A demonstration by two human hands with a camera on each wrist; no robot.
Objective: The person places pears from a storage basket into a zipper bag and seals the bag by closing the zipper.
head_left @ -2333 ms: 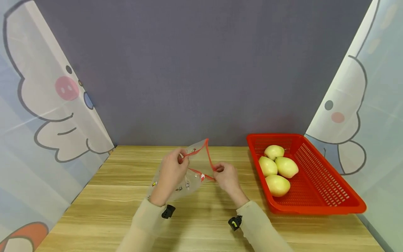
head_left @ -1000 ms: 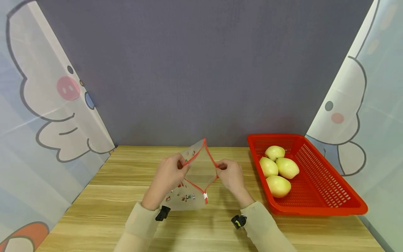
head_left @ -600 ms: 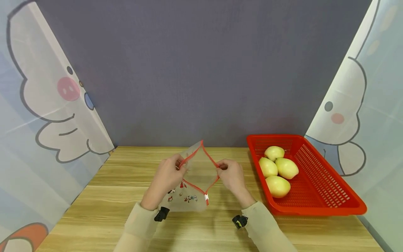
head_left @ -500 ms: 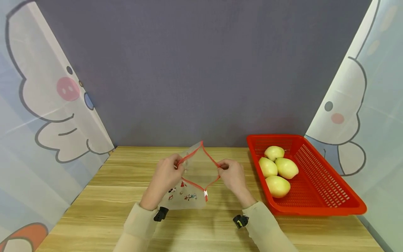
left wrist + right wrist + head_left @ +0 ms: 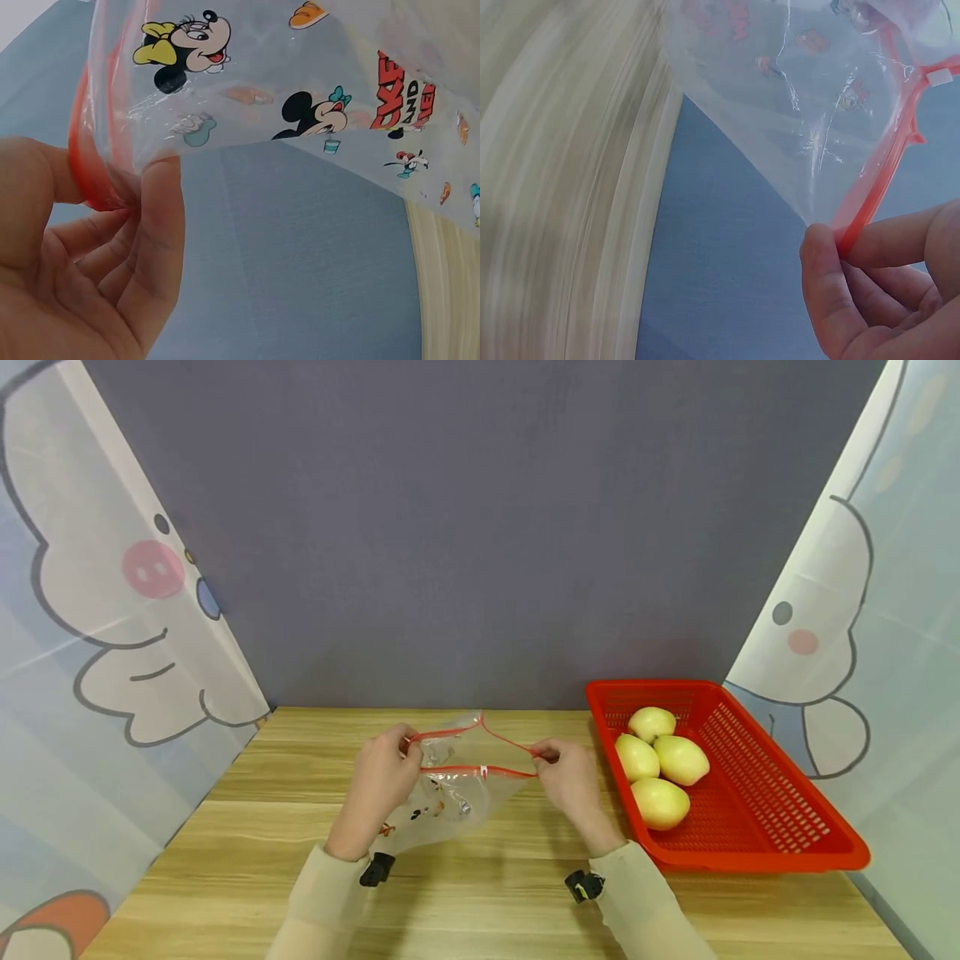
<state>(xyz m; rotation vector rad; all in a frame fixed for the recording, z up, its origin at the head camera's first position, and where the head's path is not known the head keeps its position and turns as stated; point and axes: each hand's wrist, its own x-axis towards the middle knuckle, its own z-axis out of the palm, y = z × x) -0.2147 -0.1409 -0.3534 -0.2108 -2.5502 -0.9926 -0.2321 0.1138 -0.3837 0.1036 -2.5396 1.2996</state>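
A clear zip bag (image 5: 450, 806) with a red zip edge and cartoon prints is stretched between both hands above the table. My left hand (image 5: 384, 778) pinches the left part of the red edge between thumb and fingers; the left wrist view shows the grip on the bag (image 5: 247, 97) close up. On the opposite side, my right hand (image 5: 570, 781) pinches the other end of the red edge. A white slider (image 5: 483, 771) sits on the near strip of the zip. The mouth gapes slightly, and nothing shows inside the bag.
A red plastic basket (image 5: 757, 860) stands at the right of the wooden table (image 5: 480, 910). Several pale yellow-green fruits (image 5: 682, 760) lie along its left side. A grey panel (image 5: 480, 527) rises behind, with printed curtains (image 5: 90, 568) at the sides.
The hands first spread the bag's mouth into a wide diamond. Since then they have moved farther apart, pulling the mouth wider sideways and narrower front to back. The fruits and basket stay put.
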